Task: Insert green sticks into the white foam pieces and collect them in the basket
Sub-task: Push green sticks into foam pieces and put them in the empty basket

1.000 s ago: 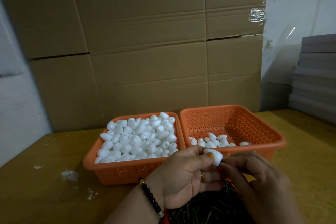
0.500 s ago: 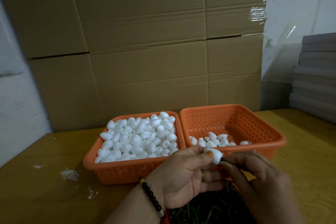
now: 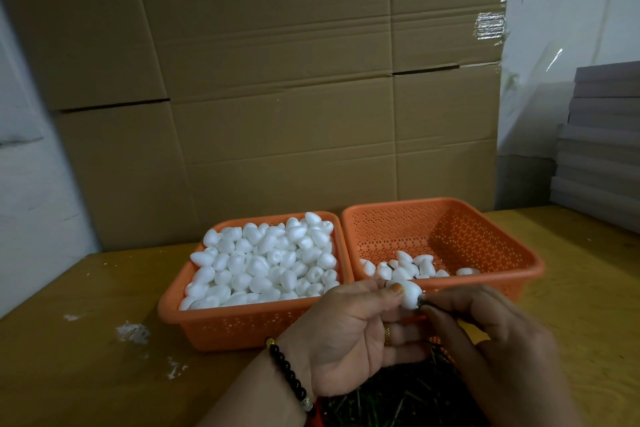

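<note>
My left hand [image 3: 349, 333] pinches a white foam piece [image 3: 409, 295] between thumb and fingers, in front of the two orange baskets. My right hand [image 3: 491, 340] pinches a dark green stick [image 3: 425, 303] whose tip meets the foam piece's right end. The left basket [image 3: 221, 326] is heaped with plain foam pieces [image 3: 266, 260]. The right basket [image 3: 512, 253] holds several foam pieces [image 3: 405, 269] at its near side, some with a stick showing. A pile of green sticks [image 3: 398, 395] lies below my hands.
A wall of cardboard boxes [image 3: 277, 80] stands right behind the baskets. Stacked grey boards [image 3: 602, 135] sit at the back right. White foam crumbs [image 3: 133, 333] lie on the wooden table [image 3: 69, 374] to the left.
Both hands stay together in front of the baskets. The foam piece has turned slightly in my left hand while my right fingers keep the stick at its end.
</note>
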Action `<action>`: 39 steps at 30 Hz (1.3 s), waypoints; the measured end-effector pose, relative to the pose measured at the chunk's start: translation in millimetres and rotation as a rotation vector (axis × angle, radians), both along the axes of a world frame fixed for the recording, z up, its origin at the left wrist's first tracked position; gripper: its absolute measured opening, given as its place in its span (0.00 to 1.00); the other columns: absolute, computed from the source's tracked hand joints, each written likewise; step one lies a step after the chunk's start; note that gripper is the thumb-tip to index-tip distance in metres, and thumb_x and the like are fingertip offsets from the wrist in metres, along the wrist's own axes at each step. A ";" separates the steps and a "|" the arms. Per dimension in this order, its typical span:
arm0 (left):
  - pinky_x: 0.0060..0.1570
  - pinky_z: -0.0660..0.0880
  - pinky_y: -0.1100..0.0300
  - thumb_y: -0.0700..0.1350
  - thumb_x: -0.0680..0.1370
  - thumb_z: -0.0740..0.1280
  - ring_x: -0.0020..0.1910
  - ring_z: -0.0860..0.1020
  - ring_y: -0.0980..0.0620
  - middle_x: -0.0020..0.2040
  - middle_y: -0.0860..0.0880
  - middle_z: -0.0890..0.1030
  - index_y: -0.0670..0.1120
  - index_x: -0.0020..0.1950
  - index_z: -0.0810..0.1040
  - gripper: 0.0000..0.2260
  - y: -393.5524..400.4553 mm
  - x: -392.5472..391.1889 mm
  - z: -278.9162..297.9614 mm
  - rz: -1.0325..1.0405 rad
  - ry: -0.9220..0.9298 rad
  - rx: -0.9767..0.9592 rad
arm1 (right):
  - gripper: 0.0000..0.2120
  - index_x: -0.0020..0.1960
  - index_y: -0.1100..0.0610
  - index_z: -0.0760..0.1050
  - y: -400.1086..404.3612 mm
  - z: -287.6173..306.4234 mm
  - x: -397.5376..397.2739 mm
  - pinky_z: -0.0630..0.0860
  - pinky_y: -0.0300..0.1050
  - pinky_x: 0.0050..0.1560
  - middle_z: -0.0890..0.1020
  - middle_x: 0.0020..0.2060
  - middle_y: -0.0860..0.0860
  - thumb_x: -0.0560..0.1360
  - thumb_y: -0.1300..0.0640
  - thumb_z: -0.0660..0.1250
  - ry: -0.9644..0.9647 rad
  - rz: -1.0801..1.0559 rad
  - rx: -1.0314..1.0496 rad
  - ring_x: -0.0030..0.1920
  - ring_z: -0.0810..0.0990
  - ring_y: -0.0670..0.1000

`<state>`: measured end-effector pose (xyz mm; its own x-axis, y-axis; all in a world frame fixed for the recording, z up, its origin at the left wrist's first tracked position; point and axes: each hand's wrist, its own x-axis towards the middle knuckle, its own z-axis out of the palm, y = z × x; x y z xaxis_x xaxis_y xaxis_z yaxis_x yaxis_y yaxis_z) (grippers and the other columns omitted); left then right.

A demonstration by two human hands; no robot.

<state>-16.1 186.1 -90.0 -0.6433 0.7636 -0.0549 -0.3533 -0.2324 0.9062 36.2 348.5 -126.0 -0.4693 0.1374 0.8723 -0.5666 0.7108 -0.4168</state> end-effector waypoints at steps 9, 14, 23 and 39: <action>0.60 0.72 0.48 0.43 0.76 0.64 0.54 0.80 0.45 0.56 0.43 0.81 0.36 0.69 0.68 0.23 2.2 1.4 -2.3 -0.001 0.004 -0.008 | 0.10 0.41 0.54 0.83 -2.7 3.5 2.3 0.69 0.22 0.39 0.81 0.42 0.42 0.71 0.50 0.66 0.004 0.002 -0.002 0.41 0.79 0.35; 0.57 0.73 0.50 0.44 0.76 0.65 0.52 0.81 0.47 0.53 0.44 0.83 0.40 0.65 0.72 0.19 3.1 1.4 -3.0 -0.018 -0.013 0.015 | 0.10 0.41 0.54 0.83 -1.9 3.1 1.7 0.70 0.24 0.37 0.81 0.42 0.43 0.71 0.50 0.66 0.016 0.003 -0.020 0.41 0.79 0.37; 0.60 0.73 0.48 0.44 0.77 0.65 0.54 0.80 0.45 0.55 0.42 0.81 0.37 0.69 0.69 0.23 5.8 2.3 -3.7 -0.024 -0.059 0.052 | 0.10 0.40 0.54 0.83 -3.5 3.5 1.6 0.68 0.23 0.40 0.80 0.42 0.43 0.71 0.50 0.65 0.027 -0.016 -0.031 0.40 0.78 0.36; 0.58 0.75 0.49 0.44 0.78 0.63 0.54 0.80 0.45 0.56 0.41 0.81 0.35 0.70 0.68 0.22 6.7 3.5 -4.4 -0.001 -0.076 0.057 | 0.08 0.41 0.51 0.83 -3.8 2.4 -0.8 0.70 0.24 0.39 0.80 0.43 0.41 0.71 0.49 0.67 0.026 0.002 -0.057 0.41 0.79 0.36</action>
<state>-12.6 192.8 -94.4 -0.6378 0.7679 -0.0599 -0.4212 -0.2826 0.8618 35.5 344.7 -123.6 -0.4469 0.1867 0.8749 -0.5793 0.6849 -0.4420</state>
